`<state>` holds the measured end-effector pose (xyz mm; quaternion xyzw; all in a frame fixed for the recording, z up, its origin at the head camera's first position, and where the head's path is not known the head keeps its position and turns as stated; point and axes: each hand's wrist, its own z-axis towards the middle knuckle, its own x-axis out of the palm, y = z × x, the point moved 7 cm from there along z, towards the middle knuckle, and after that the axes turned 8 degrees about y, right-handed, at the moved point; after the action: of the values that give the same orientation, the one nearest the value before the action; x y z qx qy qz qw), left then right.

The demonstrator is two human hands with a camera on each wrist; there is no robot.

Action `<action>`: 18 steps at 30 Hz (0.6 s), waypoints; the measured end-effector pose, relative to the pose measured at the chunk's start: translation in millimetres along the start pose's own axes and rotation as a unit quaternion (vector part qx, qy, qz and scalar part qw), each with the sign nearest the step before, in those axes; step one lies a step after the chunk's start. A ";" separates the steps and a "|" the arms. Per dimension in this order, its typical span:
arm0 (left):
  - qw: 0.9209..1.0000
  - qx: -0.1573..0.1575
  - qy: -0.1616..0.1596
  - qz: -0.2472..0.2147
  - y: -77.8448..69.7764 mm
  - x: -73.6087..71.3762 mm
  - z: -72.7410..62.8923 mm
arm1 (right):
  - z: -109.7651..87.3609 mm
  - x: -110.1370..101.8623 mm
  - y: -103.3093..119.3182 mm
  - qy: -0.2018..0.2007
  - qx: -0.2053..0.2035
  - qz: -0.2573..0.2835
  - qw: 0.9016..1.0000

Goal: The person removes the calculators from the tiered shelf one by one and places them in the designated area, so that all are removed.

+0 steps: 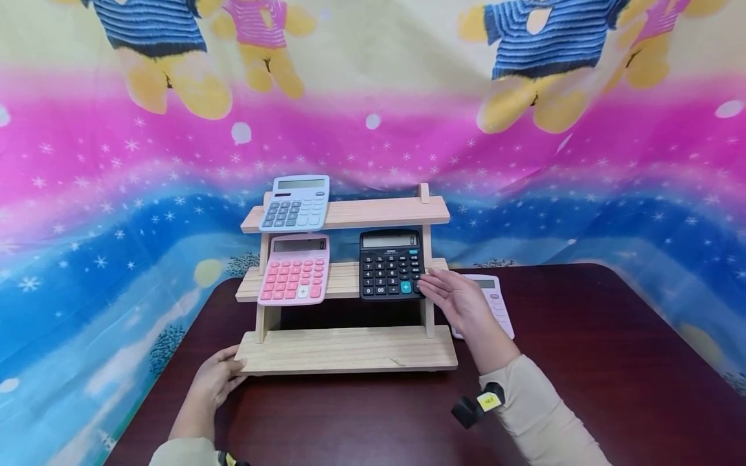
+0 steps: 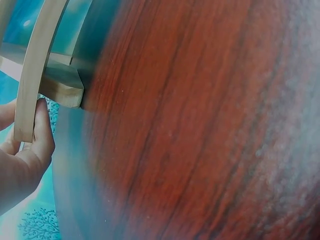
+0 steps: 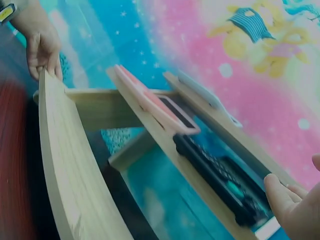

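A three-tier wooden display rack (image 1: 350, 353) stands on the dark table. My left hand (image 1: 214, 378) grips the left end of its lowest board, and in the left wrist view the fingers (image 2: 44, 132) lie around the board's edge. On the middle tier a pink calculator (image 1: 294, 270) leans at the left and a black calculator (image 1: 390, 265) at the right. Beside the black one's lower right corner is my right hand (image 1: 457, 298), its fingers fairly straight and holding nothing; whether they touch it I cannot tell. A light blue calculator (image 1: 296, 202) leans on the top tier's left end.
Behind the rack's right side a pale pink calculator (image 1: 495, 304) lies on the table (image 1: 583, 362), partly hidden by the right hand. A patterned cloth (image 1: 373, 149) with bears and snowflakes hangs behind and around the table. A small wooden stop (image 1: 423, 192) rises at the top tier's right.
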<state>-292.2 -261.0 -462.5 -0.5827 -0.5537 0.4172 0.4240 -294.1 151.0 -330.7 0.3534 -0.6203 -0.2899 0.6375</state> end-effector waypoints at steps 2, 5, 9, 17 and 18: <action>1.000 0.002 0.003 -0.003 -1.2 0.2 -1.0 | 3.3 8.4 -0.9 0.006 -0.003 0.002 1.000; 1.000 0.001 0.002 -0.007 -2.3 0.9 -2.3 | 6.6 18.1 -3.4 0.010 -0.005 0.004 1.000; 1.000 0.001 0.001 -0.008 -1.3 0.3 -1.8 | 11.2 27.0 -11.1 0.016 0.001 0.013 1.000; 1.000 0.000 0.005 -0.009 -1.8 0.4 -3.1 | 22.1 45.8 -18.4 0.032 0.005 0.029 0.999; 1.000 0.001 0.006 -0.010 -2.0 0.4 -3.0 | 23.9 48.7 -18.3 0.036 0.004 0.029 0.999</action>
<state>-289.9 -260.7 -459.8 -0.5793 -0.5565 0.4103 0.4319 -313.6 98.8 -317.5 0.3479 -0.6079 -0.2565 0.6660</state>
